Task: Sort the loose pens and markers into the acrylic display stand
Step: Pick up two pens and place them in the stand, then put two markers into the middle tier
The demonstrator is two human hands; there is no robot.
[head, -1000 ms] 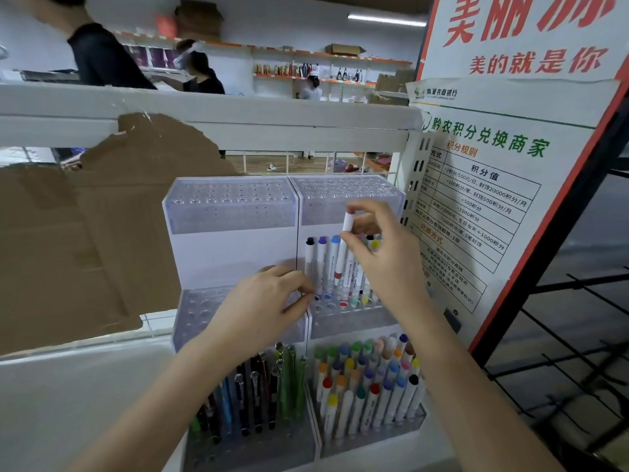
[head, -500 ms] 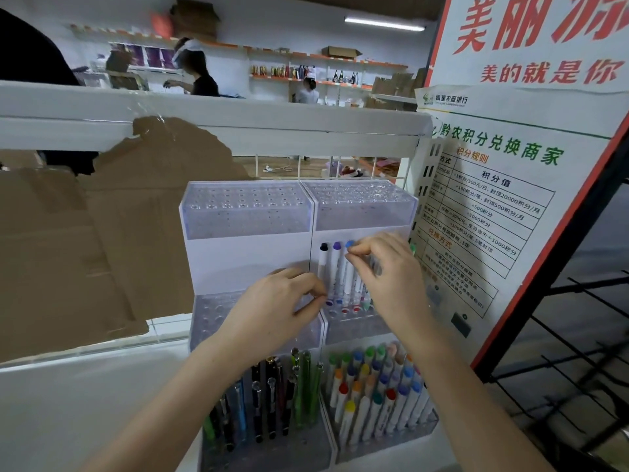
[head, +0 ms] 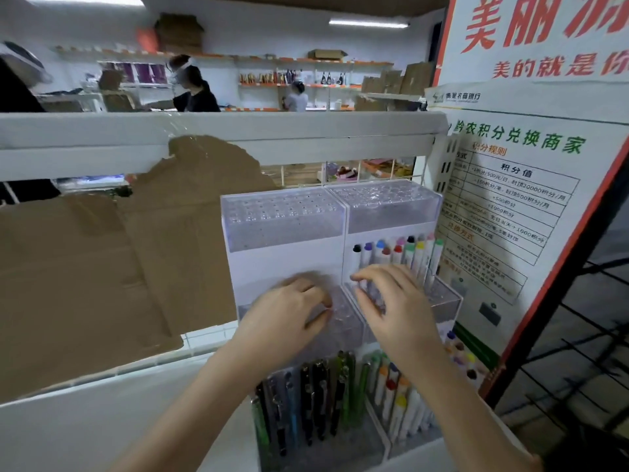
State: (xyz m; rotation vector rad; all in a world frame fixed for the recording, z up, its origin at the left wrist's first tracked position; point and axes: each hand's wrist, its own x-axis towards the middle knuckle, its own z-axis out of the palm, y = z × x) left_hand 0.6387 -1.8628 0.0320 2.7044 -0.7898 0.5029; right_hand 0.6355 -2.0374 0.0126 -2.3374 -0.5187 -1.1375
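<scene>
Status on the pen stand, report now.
Both hands empty: left hand on middle-left tier, right hand at the middle-right markers. Acrylic stand top tiers empty. Nothing blocking.

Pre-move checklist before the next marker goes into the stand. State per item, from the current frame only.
1. Right hand free to pick: ok, fingers spread over the middle right tier, nothing visibly pinched.
2. Left hand free: cannot tell, fingers curled on the middle left tier, blurred.
3. Markers in the middle right tier upright: ok, caps up in rows.
4. Free holes: ok, top left tier and top right tier hold nothing.
5. Loose pens left to sort: cannot tell, none in view outside the stand.
6. Bottom pens and bottom markers seated: ok.
</scene>
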